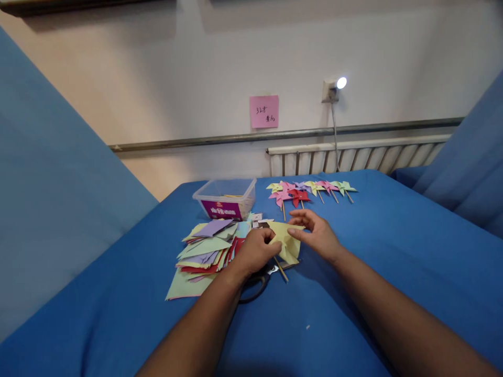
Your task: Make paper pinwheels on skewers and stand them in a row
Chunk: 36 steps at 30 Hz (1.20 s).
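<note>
A yellow paper pinwheel [290,246], partly folded, is pinched at its left side by my left hand [259,248]. My right hand [316,234] is at the paper's upper right, thumb and fingers apart around a pointed corner; whether the thumb touches it I cannot tell. Below the paper a thin wooden stick [281,270] slants down; its upper end is hidden. Scissors with black handles [255,293] lie under my left wrist, their blades partly covered. Left of that hand is a stack of coloured paper sheets [208,251].
A clear plastic box [248,201] with a purple label stands behind the stack. Several finished pinwheels on sticks [301,196] lie at the back of the blue-covered table [353,324]. Behind are a radiator [377,156], a pink note [264,111] and a lit plug-in lamp [341,82].
</note>
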Available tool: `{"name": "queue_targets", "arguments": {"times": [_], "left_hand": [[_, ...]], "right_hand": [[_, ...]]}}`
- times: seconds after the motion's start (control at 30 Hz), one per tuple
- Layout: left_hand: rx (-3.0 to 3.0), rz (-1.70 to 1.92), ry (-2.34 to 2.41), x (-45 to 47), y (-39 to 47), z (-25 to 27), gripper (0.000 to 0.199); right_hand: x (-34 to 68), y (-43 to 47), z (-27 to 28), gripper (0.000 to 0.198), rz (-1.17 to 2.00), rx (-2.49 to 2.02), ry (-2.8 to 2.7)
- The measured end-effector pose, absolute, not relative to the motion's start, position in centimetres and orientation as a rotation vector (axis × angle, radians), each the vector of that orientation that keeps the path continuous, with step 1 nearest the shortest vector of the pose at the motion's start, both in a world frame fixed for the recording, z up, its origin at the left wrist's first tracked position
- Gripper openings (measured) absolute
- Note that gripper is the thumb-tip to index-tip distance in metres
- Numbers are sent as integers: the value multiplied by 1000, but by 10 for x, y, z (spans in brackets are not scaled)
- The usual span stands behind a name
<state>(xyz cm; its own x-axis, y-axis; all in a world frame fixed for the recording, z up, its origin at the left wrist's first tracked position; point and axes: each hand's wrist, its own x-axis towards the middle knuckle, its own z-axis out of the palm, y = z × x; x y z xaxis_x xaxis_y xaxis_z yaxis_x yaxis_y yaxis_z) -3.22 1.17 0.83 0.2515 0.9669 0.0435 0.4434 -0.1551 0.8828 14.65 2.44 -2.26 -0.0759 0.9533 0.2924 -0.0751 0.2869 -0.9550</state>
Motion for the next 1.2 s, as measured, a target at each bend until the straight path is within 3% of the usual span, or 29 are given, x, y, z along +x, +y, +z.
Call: {"name": "queue_targets", "arguments": {"times": [0.47, 0.7, 0.87, 1.2], "left_hand": [[1902, 723, 1268, -36, 8, 9, 14], [1355, 1091, 1278, -23, 11, 5, 23], [899, 1079, 1081, -14, 9, -8, 25], [812, 1118, 1017, -10, 7, -13, 19]], "right_hand": [[138, 15, -24, 22, 1277, -938, -1500], [123, 17, -34, 32, 1204, -1027, -1063], [117, 15, -41, 35, 1171, -1013, -839], [111, 11, -41, 34, 1100, -1054, -918]]}}
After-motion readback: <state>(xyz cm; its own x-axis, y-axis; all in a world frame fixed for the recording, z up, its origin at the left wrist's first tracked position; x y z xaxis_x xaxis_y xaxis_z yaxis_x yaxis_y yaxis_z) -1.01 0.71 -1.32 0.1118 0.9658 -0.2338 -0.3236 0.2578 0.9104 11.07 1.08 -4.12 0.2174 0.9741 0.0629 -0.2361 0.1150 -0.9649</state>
